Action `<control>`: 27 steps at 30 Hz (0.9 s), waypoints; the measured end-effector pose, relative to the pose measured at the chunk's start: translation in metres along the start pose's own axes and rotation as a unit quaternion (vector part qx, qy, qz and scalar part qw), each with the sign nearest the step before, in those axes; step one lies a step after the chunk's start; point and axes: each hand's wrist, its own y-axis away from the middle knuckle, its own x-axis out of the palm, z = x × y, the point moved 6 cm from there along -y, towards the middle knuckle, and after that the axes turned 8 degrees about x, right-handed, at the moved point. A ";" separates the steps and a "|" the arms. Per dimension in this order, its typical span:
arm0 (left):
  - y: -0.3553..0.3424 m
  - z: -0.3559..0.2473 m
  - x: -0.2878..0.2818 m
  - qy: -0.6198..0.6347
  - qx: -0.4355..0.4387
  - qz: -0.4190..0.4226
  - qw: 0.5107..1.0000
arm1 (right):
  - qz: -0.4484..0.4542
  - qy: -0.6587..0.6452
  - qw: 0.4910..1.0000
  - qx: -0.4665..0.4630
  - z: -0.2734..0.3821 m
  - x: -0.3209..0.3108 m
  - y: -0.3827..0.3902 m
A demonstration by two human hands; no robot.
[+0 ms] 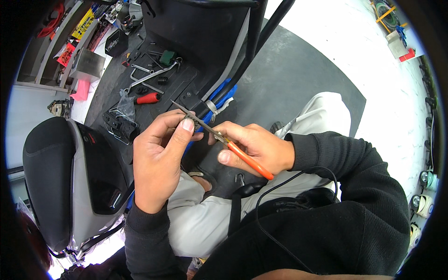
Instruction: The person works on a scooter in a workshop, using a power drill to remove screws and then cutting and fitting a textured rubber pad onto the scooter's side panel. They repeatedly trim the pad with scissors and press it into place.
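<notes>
My right hand (259, 147) is closed round orange-handled pliers (249, 161) with long, narrow metal jaws that point up and to the left. My left hand (163, 149) pinches a small dark piece (190, 115) between thumb and fingers, right against the jaws. What that piece is cannot be made out, since the fingertips cover most of it. Just beyond my hands, a light-coloured tie or strap (212, 108) goes round a dark tube of the vehicle, with blue material (227, 95) beside it.
On the scooter's dark footboard lie a combination wrench (156, 74), a red-handled tool (148, 98), hex keys and a clear plastic bag (126, 105). The scooter seat (49, 172) is at left. A shelf with a metal box (87, 64) stands at the far left. A thin black cable crosses my lap.
</notes>
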 end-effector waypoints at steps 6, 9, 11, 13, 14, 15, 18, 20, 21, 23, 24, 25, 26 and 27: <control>0.000 0.003 0.002 -0.012 -0.011 0.019 1.000 | 0.009 0.044 0.999 0.025 -0.005 0.000 0.003; -0.001 0.005 0.003 -0.012 -0.019 0.020 1.000 | -0.004 0.071 0.997 0.006 -0.007 0.003 0.004; -0.001 0.005 0.004 -0.011 -0.022 0.023 0.999 | -0.019 0.072 0.997 -0.011 -0.007 0.004 0.004; -0.001 0.005 0.005 -0.012 -0.024 0.027 0.999 | -0.030 0.075 0.997 -0.017 -0.008 0.004 0.005; -0.002 0.005 0.006 -0.012 -0.025 0.029 0.999 | -0.031 0.076 0.996 -0.015 -0.009 0.005 0.006; -0.002 0.006 0.006 -0.013 -0.026 0.030 0.999 | -0.029 0.079 0.996 -0.005 -0.010 0.006 0.006; -0.002 0.007 0.007 -0.005 -0.033 0.032 0.999 | -0.059 0.083 0.994 -0.028 -0.007 0.005 0.008; -0.002 0.008 0.007 -0.001 -0.033 0.035 0.999 | -0.078 0.078 0.993 -0.028 -0.007 0.005 0.009; -0.002 0.008 0.007 0.000 -0.033 0.038 0.999 | -0.088 0.075 0.993 -0.025 -0.008 0.005 0.009; -0.002 0.011 0.005 -0.005 -0.048 0.037 0.998 | -0.103 0.091 0.990 -0.029 -0.010 0.005 0.009; -0.002 0.011 0.004 -0.005 -0.051 0.036 0.998 | -0.110 0.098 0.989 -0.032 -0.012 0.004 0.008; -0.003 0.010 0.001 0.002 -0.042 0.024 0.999 | -0.119 0.135 0.983 -0.034 -0.014 0.003 0.007; -0.005 0.009 -0.002 0.012 -0.029 0.011 0.999 | -0.127 0.172 0.976 -0.036 -0.016 0.002 0.005; -0.006 0.008 -0.005 0.021 -0.016 -0.004 1.000 | -0.141 0.205 0.968 -0.046 -0.017 0.000 0.004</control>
